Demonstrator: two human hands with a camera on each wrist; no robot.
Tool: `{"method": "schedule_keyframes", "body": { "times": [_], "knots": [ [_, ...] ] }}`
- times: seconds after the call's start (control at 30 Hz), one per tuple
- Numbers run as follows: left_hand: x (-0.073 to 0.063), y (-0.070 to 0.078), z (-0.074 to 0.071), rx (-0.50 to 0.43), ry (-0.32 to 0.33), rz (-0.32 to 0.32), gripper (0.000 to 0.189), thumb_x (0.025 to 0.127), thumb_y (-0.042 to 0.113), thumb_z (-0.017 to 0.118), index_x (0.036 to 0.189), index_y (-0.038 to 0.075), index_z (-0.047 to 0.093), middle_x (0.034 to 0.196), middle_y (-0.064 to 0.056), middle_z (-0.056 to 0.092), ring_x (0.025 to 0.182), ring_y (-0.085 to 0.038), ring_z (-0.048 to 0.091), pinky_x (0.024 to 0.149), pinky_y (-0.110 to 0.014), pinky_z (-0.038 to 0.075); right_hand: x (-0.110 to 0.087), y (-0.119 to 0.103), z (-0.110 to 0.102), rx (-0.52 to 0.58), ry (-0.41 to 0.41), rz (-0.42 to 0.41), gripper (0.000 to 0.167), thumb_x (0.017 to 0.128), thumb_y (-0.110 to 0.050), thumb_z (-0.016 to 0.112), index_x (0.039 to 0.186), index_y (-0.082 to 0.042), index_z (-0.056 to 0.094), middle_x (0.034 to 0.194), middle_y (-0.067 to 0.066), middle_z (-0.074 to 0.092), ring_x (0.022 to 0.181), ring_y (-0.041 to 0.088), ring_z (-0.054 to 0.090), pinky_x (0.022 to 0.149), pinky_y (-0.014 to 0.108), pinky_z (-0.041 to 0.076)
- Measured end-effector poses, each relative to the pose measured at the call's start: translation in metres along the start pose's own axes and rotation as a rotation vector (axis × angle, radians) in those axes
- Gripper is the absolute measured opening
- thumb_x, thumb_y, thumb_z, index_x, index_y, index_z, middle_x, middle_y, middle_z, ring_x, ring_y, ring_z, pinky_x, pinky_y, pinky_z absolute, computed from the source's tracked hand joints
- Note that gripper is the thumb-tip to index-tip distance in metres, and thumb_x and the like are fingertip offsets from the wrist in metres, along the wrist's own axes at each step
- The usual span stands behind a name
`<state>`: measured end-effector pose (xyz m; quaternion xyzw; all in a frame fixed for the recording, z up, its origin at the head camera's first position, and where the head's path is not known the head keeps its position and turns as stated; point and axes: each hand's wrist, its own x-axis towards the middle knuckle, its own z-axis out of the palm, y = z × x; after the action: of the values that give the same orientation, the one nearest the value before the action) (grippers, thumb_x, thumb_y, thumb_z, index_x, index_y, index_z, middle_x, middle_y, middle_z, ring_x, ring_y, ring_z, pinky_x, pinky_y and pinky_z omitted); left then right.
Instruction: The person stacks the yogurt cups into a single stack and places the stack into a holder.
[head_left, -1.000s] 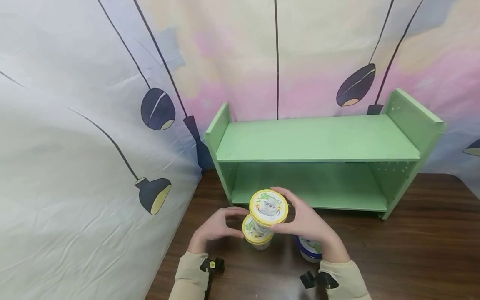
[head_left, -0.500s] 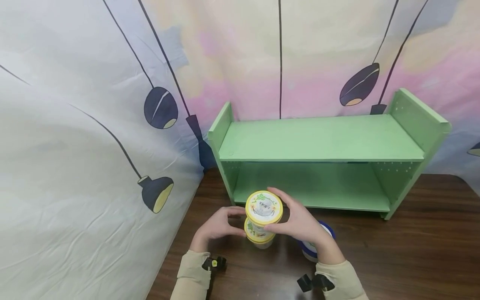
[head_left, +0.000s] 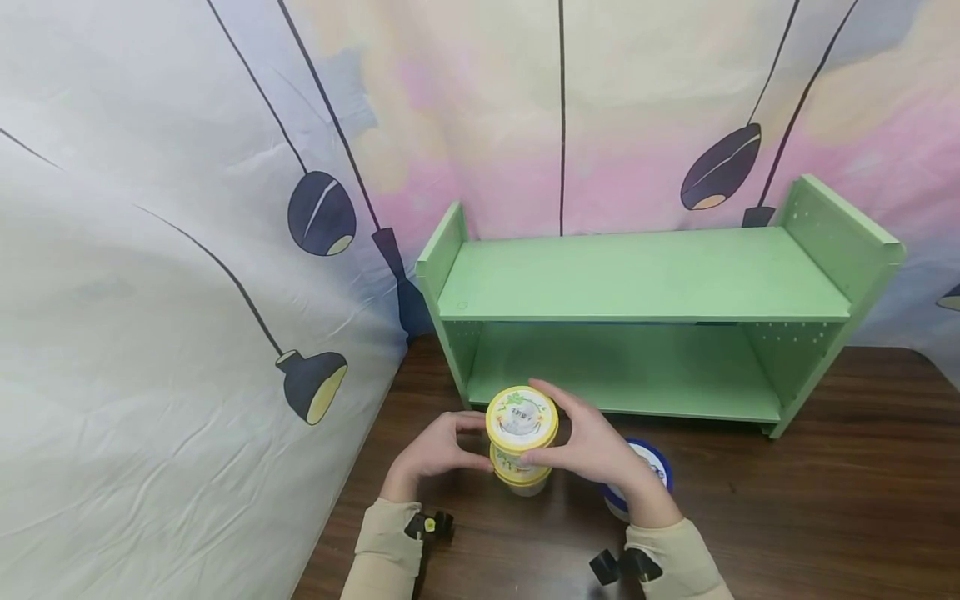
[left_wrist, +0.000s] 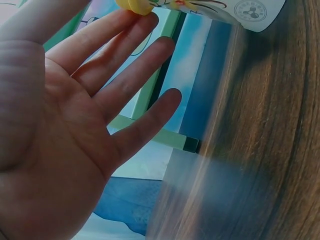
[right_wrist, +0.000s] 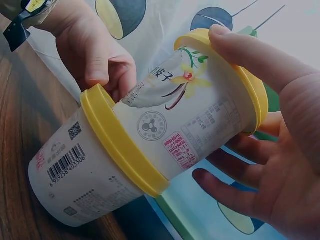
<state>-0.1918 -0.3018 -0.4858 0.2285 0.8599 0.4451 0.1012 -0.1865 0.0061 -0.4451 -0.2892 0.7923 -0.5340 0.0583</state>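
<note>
Pinching the upper tub (head_left: 521,421) by its yellow lid, the right hand (head_left: 596,442) has its thumb on the near side and fingers round the far one. That tub stands directly over the lower tub (right_wrist: 85,172), base on its lid or so close that no gap shows. The lower tub is on the surface (head_left: 757,492), just in front of the rack (head_left: 645,275). And the left hand? Spread, fingers fairly straight, thumb and fingertips against the lower tub's rim.

Now, the handling: these look like thin-walled cups, firm enough to hold shape but likely to dent under a hard squeeze. Light if empty, some heft if full (the closed lids give nothing away). The sides look smooth and taper towards the base, so a grip there could slip; just under the rim seems the best hold, since trusting the lid alone risks popping it off.

What can't we see? The left wrist view cuts the tub off at the top edge, leaving a strip of wall and a bit of yellow. The right forearm covers part of the blue-lidded tub (head_left: 654,467). The smallest print on the cups is too fine to read, and their far sides are hidden.
</note>
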Motion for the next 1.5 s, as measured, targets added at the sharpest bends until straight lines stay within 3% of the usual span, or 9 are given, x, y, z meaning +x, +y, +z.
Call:
{"method": "schedule_keyframes", "body": {
  "times": [0.4,0.57,0.73,1.0,1.23,1.4,1.5],
  "knots": [
    [0.001,0.004,0.003,0.015,0.022,-0.033,0.062,0.078,0.008,0.097,0.136,0.006,0.074,0.139,-0.005,0.070,0.136,-0.026,0.060,0.117,-0.044,0.044,0.001,0.001,0.005,-0.013,-0.001,-0.002,0.106,0.077,-0.047,0.098,0.164,-0.020,0.044,0.160,0.010,0.051,0.148,0.038,0.046,0.116,0.071,0.036],
    [0.000,0.003,0.001,0.013,0.015,-0.008,0.063,0.079,0.018,0.098,0.137,0.014,0.074,0.140,0.002,0.070,0.136,-0.021,0.059,0.117,-0.043,0.045,0.001,0.001,0.004,-0.010,-0.008,-0.002,0.106,0.078,-0.047,0.097,0.165,-0.021,0.042,0.162,0.010,0.048,0.150,0.038,0.043,0.117,0.072,0.033],
    [0.000,0.003,0.000,0.000,0.013,-0.004,0.064,0.079,0.018,0.098,0.138,0.014,0.074,0.140,0.001,0.070,0.137,-0.021,0.059,0.117,-0.044,0.045,0.000,-0.002,0.002,-0.004,0.011,-0.026,0.110,0.077,-0.046,0.098,0.167,-0.024,0.038,0.166,0.006,0.045,0.153,0.036,0.039,0.118,0.071,0.032],
    [-0.001,0.001,0.000,0.019,0.009,-0.001,0.064,0.078,0.029,0.099,0.136,0.020,0.075,0.139,0.007,0.070,0.137,-0.018,0.059,0.116,-0.043,0.045,-0.012,-0.011,-0.014,0.046,0.071,-0.096,0.097,0.084,-0.036,0.095,0.165,-0.029,0.042,0.162,0.004,0.048,0.144,0.036,0.049,0.110,0.060,0.048],
    [0.002,-0.001,0.003,0.050,0.011,0.003,0.064,0.079,0.033,0.099,0.137,0.019,0.075,0.140,0.005,0.069,0.138,-0.020,0.058,0.117,-0.047,0.045,-0.037,-0.002,-0.052,-0.113,-0.006,-0.104,0.084,0.089,-0.045,0.089,0.161,-0.028,0.049,0.158,-0.004,0.054,0.141,0.025,0.054,0.109,0.054,0.051],
    [-0.001,0.000,0.002,0.043,0.012,0.000,0.063,0.079,0.032,0.099,0.136,0.017,0.076,0.140,0.004,0.070,0.138,-0.022,0.057,0.117,-0.050,0.045,-0.056,0.013,-0.077,-0.250,-0.108,-0.079,0.085,0.090,-0.050,0.087,0.161,-0.025,0.049,0.158,-0.002,0.054,0.142,0.028,0.054,0.109,0.059,0.048],
    [-0.001,0.000,0.003,0.041,0.012,0.001,0.062,0.079,0.032,0.099,0.135,0.018,0.076,0.140,0.005,0.070,0.138,-0.021,0.058,0.117,-0.049,0.044,-0.066,0.021,-0.089,-0.321,-0.155,-0.070,0.086,0.087,-0.049,0.089,0.159,-0.023,0.052,0.157,0.003,0.055,0.141,0.032,0.053,0.107,0.055,0.050]
  ]
}}
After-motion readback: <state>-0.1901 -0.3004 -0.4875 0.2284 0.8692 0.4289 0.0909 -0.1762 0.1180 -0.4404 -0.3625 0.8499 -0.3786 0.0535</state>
